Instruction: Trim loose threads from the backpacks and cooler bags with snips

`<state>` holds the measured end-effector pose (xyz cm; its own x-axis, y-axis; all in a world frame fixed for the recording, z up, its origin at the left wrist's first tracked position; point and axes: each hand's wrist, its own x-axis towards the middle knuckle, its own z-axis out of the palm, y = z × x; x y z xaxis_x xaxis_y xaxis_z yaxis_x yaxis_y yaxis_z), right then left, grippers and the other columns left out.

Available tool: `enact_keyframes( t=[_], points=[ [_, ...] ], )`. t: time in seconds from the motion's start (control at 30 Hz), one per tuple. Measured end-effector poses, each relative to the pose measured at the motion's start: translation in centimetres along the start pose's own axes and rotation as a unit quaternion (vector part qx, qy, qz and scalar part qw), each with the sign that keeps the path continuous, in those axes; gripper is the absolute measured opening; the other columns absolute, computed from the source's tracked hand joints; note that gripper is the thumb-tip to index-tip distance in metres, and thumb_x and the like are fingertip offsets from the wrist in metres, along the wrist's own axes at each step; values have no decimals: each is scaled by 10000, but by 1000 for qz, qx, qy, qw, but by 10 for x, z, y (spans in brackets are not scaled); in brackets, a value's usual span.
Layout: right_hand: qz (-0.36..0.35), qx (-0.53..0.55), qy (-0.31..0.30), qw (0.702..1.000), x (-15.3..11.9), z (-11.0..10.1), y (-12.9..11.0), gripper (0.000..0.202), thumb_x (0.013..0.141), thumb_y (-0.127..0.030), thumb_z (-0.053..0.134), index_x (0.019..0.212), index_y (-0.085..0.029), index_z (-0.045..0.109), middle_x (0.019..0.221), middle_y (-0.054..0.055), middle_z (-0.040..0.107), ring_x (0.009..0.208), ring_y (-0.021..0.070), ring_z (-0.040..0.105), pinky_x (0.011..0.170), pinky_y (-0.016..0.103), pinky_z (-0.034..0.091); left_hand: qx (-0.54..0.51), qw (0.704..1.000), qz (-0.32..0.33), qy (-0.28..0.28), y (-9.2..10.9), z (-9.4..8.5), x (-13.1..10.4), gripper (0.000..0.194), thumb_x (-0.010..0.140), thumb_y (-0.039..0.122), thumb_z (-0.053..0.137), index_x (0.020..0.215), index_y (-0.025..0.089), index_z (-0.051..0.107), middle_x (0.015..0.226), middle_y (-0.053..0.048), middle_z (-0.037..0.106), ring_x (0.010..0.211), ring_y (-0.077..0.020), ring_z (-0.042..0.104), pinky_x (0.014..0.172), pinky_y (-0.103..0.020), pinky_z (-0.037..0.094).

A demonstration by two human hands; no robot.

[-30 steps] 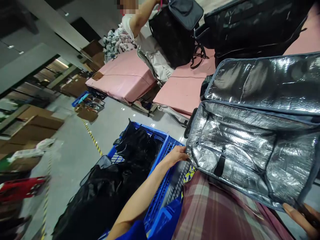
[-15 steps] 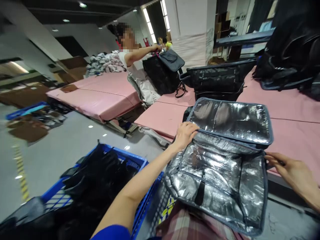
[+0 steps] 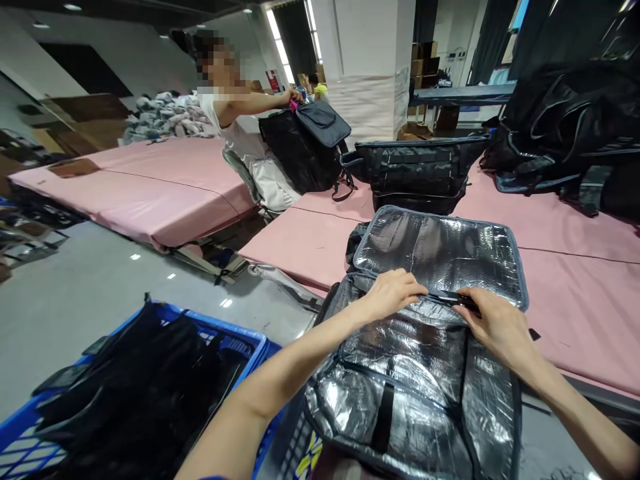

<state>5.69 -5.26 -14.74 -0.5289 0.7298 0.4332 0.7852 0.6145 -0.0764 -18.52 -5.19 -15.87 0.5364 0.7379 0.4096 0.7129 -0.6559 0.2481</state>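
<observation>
An insulated bag with a silver foil lining lies unfolded before me, its foil-lined lid laid back over the pink table. My left hand pinches the blue-edged seam where lid and body meet. Close to its right, my right hand is closed around a small dark tool, apparently thread snips, whose tip points left along the same seam. The fingers partly cover the tool. A black strap lies across the lining in the lower part of the bag.
A blue plastic crate full of black bags stands on the floor at left. Beyond the bag, the pink table bears more black bags. A co-worker handles a black bag across the table.
My right hand has moved left from the bag's right edge to the lid seam, bringing the dark tool. My left hand has shifted right along the seam. The view has turned slightly right.
</observation>
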Motion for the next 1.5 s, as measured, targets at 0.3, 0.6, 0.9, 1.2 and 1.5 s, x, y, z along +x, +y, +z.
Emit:
enact_keyframes(
  t=[0.3,0.6,0.9,1.2,1.5],
  points=[
    [-7,12,26,1000,-8,4,-13,303,902,-395,436,1096,-230,600,779,21,631,655,141,588,523,238,374,-15,990,18,143,14,33,-42,221,874,123,427,903,173,640,941,-75,678,896,-169,586,797,-316,468],
    [5,30,37,999,-5,8,-28,204,894,-310,454,886,-182,612,741,17,621,642,131,576,548,237,367,40,980,-85,174,29,20,-19,224,881,140,410,735,154,580,653,-30,571,640,-131,483,616,-267,371],
    [-20,-13,18,1000,-4,12,-33,180,886,-256,458,905,-174,618,793,31,631,665,155,545,588,262,349,46,978,-110,170,31,20,-15,267,910,182,384,729,158,580,652,-28,555,638,-130,463,619,-274,351],
    [9,51,62,997,-11,3,-13,158,875,-305,506,930,-185,593,814,28,637,704,145,581,591,246,381,65,980,-68,174,46,23,-45,201,877,130,446,889,216,627,1022,-40,647,998,-210,507,829,-382,332],
    [-73,-53,67,994,1,6,-9,121,861,-224,516,916,-164,606,826,36,655,688,158,549,617,269,350,74,936,-241,245,55,76,-25,192,870,318,523,782,154,574,710,-48,576,680,-166,498,630,-320,326]
  ],
)
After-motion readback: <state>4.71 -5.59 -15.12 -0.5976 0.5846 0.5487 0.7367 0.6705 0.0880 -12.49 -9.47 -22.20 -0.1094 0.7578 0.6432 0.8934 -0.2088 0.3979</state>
